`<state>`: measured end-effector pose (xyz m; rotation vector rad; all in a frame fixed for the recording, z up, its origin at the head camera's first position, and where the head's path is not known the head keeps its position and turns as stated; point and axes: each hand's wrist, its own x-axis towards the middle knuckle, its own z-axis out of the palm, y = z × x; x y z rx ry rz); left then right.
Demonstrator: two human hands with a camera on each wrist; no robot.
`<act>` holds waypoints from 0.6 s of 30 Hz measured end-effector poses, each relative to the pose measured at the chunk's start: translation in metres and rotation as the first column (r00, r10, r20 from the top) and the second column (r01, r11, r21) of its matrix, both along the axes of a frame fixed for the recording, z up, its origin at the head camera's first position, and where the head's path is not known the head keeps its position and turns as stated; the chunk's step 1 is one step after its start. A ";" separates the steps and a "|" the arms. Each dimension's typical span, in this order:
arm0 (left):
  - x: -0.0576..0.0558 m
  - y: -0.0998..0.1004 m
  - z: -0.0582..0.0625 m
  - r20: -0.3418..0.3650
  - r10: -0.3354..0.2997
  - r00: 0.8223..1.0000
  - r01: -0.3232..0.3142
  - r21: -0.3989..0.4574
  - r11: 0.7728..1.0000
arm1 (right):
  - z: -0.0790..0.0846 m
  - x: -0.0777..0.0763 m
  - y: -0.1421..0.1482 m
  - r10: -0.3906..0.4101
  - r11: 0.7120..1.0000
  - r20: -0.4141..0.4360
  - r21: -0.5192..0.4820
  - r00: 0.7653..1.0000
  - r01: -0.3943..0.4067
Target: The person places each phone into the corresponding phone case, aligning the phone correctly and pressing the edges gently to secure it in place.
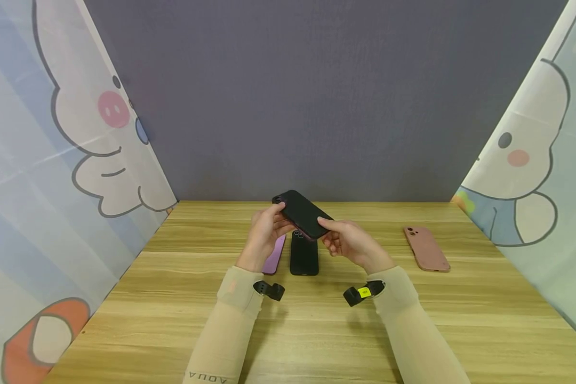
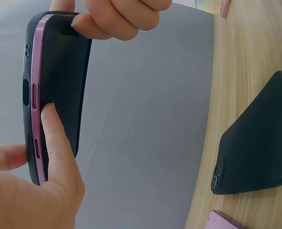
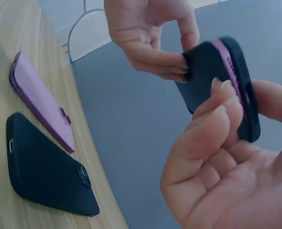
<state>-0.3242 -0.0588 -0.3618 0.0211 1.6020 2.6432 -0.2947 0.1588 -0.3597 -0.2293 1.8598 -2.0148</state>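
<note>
Both hands hold a phone (image 2: pixel 59 81) with a purple frame, raised above the table, its dark screen side showing in the left wrist view. A black phone case (image 1: pixel 302 212) covers its back, and a strip of the purple frame stands out past the case's rim along the side. The left hand (image 1: pixel 265 230) grips one end, thumb on the case's back and fingers on the screen side. The right hand (image 1: pixel 356 244) pinches the opposite end, thumb on the back, fingers curled underneath.
Below the hands, a black-cased phone (image 1: pixel 304 260) lies camera side up on the wooden table (image 1: pixel 312 336). Left of it is a purple phone (image 1: pixel 275 257), partly hidden by the left hand. A pink phone (image 1: pixel 427 249) lies farther right. A grey panel (image 1: pixel 297 106) stands behind.
</note>
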 end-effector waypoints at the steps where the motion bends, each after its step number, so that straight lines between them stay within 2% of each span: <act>1: 0.000 0.000 0.000 0.001 0.004 1.000 -0.004 0.003 1.000 | 0.000 0.000 0.000 0.000 1.000 0.005 -0.001 1.000 0.000; 10: 0.000 0.002 -0.002 -0.003 0.029 1.000 -0.029 0.024 0.999 | 0.000 0.001 -0.005 0.038 0.999 0.041 0.007 0.998 -0.039; 18: -0.001 0.003 -0.003 -0.005 0.018 1.000 -0.018 0.024 1.000 | -0.003 0.000 -0.003 0.042 0.999 -0.005 0.000 0.999 -0.042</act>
